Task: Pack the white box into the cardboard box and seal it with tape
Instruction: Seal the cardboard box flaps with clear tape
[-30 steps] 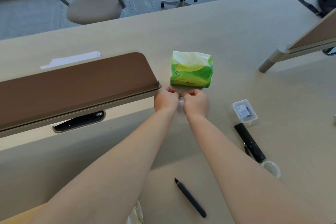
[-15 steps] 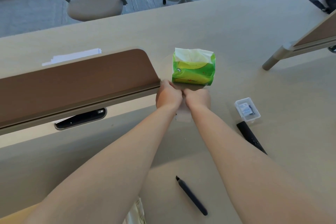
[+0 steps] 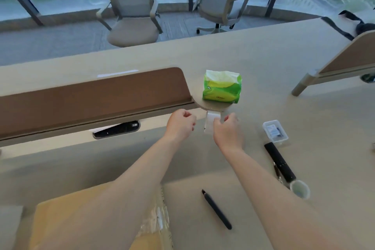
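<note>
My right hand (image 3: 227, 133) grips a roll of clear tape (image 3: 212, 121) held upright above the desk, just in front of the green tissue pack. My left hand (image 3: 180, 124) hovers a short way to the left of the roll, fingers curled in a pinch as if on the tape's free end; the clear strip itself is hard to make out. The cardboard box (image 3: 81, 219) lies at the bottom left under my left forearm, with a strip of clear tape (image 3: 157, 221) along its right edge. No white box is visible.
A green tissue pack (image 3: 222, 87) stands behind my hands. A brown divider panel (image 3: 91, 95) runs along the left. To the right lie a clear plastic case (image 3: 275, 133), a black-handled tool (image 3: 280, 162) and a small round roll (image 3: 300, 189). A black pen (image 3: 217, 210) lies near the front.
My hands were pressed together on the tape roll; now they have drawn apart, the left moving left while the right keeps the roll. The camera has tilted upward.
</note>
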Motion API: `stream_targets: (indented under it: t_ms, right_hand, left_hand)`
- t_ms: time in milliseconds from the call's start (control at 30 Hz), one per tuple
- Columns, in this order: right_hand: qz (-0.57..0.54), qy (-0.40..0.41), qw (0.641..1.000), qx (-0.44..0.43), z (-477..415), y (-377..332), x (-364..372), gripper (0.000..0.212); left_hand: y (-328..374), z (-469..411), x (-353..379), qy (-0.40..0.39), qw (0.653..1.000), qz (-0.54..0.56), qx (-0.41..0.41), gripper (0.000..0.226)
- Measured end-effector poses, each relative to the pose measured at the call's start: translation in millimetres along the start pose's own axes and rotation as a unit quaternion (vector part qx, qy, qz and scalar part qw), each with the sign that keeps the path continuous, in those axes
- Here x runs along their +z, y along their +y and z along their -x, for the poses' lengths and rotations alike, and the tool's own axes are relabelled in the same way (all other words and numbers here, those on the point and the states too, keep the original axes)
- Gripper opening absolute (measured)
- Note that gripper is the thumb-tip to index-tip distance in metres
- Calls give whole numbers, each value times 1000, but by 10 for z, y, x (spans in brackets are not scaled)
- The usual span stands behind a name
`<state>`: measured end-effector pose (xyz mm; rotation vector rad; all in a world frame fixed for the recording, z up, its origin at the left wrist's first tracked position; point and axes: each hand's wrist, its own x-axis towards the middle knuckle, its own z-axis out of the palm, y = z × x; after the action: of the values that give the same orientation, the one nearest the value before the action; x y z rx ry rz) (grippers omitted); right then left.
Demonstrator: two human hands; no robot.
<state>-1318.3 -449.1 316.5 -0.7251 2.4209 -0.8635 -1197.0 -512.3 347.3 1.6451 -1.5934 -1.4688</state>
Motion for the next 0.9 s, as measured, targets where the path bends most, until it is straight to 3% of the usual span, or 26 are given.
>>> stream_targets:
  t_ms: [100, 367, 533, 667, 800, 900]
  right_hand:
    - [22, -79, 995, -62, 444, -157, 30, 15]
    - [76, -232, 956, -163, 1778, -354, 486, 19]
    - [99, -216, 959, -156, 2320, -203, 729, 17]
    - [134, -137, 974, -123, 2655, -65, 886, 34]
    - [110, -126, 985, -43, 2909, 60, 950, 34]
    - [79, -137, 987, -12, 2971, 81, 1011, 39]
  left_hand:
    - [-186, 366, -351, 24, 999, -16, 36, 17]
    - [-959, 1317, -1351, 104, 991, -87, -12, 15]
    - [-1482, 1728, -1954, 158, 981, -104, -50, 12]
    - [-1895, 2003, -2398, 192, 971, -127, -68, 10]
    - [-2333, 2145, -2742, 217, 954, -193, -69, 36]
    - [-2601, 2206, -2871, 158, 974, -117, -114, 49]
